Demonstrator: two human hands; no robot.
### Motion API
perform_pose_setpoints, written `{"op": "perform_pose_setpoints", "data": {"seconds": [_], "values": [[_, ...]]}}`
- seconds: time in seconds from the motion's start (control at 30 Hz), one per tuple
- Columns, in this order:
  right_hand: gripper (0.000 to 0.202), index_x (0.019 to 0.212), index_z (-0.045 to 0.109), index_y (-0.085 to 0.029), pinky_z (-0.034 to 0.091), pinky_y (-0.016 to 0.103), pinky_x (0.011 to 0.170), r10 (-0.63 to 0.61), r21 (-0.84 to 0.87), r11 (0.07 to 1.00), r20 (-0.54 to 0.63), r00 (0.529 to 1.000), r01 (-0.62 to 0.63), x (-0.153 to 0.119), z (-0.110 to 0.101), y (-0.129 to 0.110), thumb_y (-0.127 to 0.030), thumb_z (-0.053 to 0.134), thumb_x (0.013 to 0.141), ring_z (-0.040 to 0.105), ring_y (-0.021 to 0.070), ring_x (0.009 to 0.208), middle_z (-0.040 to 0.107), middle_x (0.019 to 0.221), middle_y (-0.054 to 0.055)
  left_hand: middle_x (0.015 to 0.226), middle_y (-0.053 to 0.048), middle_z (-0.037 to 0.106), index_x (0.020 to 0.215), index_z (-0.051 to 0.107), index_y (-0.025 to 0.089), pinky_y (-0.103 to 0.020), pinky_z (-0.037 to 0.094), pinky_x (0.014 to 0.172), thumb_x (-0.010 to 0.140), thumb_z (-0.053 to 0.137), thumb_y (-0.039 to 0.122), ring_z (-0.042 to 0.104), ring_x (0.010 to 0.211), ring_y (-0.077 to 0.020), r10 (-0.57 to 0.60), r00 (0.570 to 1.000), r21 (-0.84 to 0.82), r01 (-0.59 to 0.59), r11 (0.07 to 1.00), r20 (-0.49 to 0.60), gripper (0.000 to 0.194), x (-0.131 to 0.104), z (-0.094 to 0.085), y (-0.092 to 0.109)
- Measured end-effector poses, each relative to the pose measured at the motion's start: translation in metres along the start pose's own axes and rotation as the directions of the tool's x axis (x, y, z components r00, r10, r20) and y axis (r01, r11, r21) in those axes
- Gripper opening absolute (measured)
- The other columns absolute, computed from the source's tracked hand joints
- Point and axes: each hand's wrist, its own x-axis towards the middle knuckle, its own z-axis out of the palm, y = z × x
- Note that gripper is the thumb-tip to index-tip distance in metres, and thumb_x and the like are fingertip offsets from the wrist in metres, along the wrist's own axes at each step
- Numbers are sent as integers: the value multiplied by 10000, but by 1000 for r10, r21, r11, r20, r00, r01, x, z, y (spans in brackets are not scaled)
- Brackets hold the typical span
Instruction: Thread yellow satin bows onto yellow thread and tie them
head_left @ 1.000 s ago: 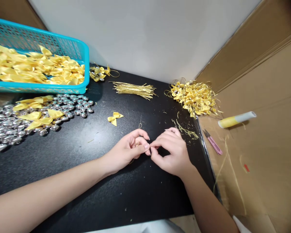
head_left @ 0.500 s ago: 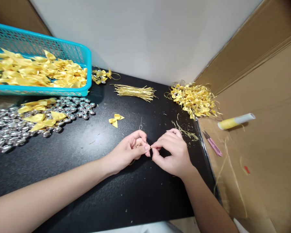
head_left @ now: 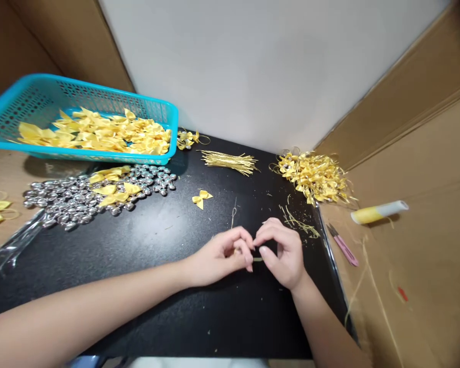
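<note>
Head view: over the black desk (head_left: pixel 145 255), my left hand (head_left: pixel 224 255) and right hand (head_left: pixel 281 253) meet fingertip to fingertip, each grip pinched narrow on a thin gold thread (head_left: pixel 257 259), a loose yellow bow (head_left: pixel 201 198) lying beyond.

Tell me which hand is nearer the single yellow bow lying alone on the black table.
Left. The left hand lies just below the bow; the right hand sits farther off toward the cardboard.
</note>
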Motion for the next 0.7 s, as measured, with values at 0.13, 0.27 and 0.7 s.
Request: {"op": "perform_pose_setpoints", "data": {"seconds": [0.13, 0.27, 0.7], "values": [[26, 810, 635, -186, 459, 318, 712, 260, -173, 945, -122, 958, -279, -1, 15, 18, -211, 628, 806, 565, 171, 753, 644, 773, 28, 932, -76, 734, 996, 579, 209, -340, 421, 720, 859, 613, 365, 623, 800, -211, 110, 903, 480, -321, 817, 416, 211, -12, 18, 8], [120, 872, 651, -187, 454, 358, 803, 379, -324, 865, -76, 922, -382, 10, 31, 30, -287, 672, 809, 580, 202, 866, 669, 894, 48, 1022, -98, 737, 913, 617, 226, -439, 376, 872, 849, 605, 358, 627, 950, -288, 166, 734, 585, -638, 501, 659, 148, -17, 28, 16], [162, 810, 664, -141, 387, 412, 810, 618, -762, 525, 34, 785, -380, 73, 62, 11, -149, 529, 899, 629, 260, 928, 680, 971, 146, 668, -23, 592, 687, 585, 185, -276, 406, 667, 816, 555, 194, 525, 661, -157, 452, 868, 629, -237, 740, -205, 133, -6, -16, 15]]}}
